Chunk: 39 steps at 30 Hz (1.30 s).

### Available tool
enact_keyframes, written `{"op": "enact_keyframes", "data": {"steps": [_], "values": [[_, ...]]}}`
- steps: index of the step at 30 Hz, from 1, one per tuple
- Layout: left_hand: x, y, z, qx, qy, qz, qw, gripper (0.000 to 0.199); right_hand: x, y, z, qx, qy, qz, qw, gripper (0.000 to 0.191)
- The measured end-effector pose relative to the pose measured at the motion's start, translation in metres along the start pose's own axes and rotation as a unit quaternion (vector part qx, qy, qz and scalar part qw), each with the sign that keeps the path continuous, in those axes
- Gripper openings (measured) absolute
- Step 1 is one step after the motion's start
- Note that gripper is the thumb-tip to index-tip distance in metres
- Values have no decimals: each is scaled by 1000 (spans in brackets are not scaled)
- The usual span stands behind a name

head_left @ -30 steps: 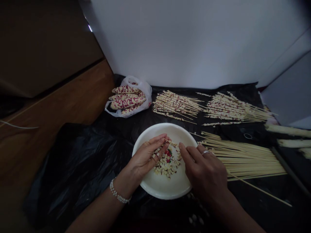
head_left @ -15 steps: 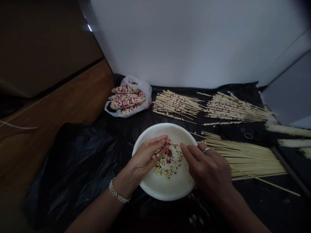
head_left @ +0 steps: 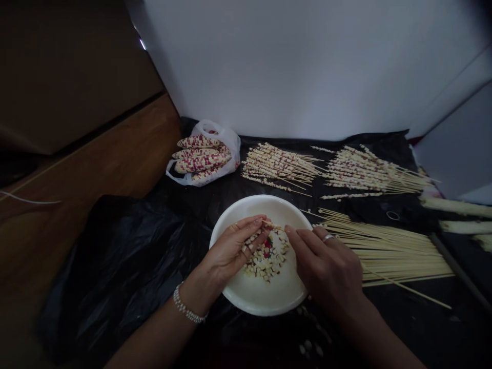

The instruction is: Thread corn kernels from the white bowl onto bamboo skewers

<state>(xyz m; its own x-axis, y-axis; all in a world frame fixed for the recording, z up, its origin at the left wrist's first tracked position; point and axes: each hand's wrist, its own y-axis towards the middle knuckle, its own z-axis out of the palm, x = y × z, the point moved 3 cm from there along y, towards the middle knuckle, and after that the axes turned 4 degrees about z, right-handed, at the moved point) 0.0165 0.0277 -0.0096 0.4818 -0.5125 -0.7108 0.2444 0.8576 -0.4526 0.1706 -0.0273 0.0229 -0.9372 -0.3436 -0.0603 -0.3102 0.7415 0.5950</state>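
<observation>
Stick in hand (head_left: pixel 274 226) spans the gap between the two hands, over the white bowl (head_left: pixel 265 303); a few kernels appear to sit on it near the tip, so I judge it only partly loaded. Left hand (head_left: pixel 225 252): fingers narrow, tips meeting at the stick's end, some kernels (head_left: pixel 249 242) cupped inside. Right hand (head_left: pixel 328 264): fingers curled and pinching the stick; exact grip hidden under the knuckles. Done: two groups of loaded sticks, a nearer-middle group (head_left: pixel 279 165) and a right-hand group (head_left: pixel 359 169), lie beyond the bowl. Left: a broad spread of bare sticks (head_left: pixel 400 248) beside the right hand, loose kernels (head_left: pixel 265 269) in the bowl, and cobs (head_left: pixel 202 163) with kernels on, in a plastic bag (head_left: pixel 232 141). Estimate: well advanced, not finished; count not readable.
</observation>
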Motion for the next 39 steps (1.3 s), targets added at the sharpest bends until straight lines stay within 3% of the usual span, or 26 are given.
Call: {"op": "enact_keyframes", "data": {"steps": [8, 16, 21, 24, 29, 32, 39], "values": [[1, 1, -2, -6, -4, -6, 1000, 12, 4, -2, 1, -4, 8, 9, 1000, 30], [5, -2, 5, 32, -26, -38, 998, 12, 7, -1, 4, 9, 2, 19, 1000, 30], [-2, 2, 8, 24, -128, -111, 985, 34, 2, -1, 3, 6, 17, 36, 999, 31], [-8, 5, 4, 13, -175, -127, 976, 45, 5, 0, 4, 19, 32, 10, 999, 32], [-7, 6, 4, 19, -189, -125, 974, 45, 15, 1, 7, 75, 28, -62, 995, 34], [-2, 4, 6, 39, -186, -140, 972, 42, 11, 2, 7, 90, 8, -17, 996, 32], [2, 5, 0, 30, -165, -120, 978, 38, -2, -2, 8, 31, 9, 39, 999, 31]]}}
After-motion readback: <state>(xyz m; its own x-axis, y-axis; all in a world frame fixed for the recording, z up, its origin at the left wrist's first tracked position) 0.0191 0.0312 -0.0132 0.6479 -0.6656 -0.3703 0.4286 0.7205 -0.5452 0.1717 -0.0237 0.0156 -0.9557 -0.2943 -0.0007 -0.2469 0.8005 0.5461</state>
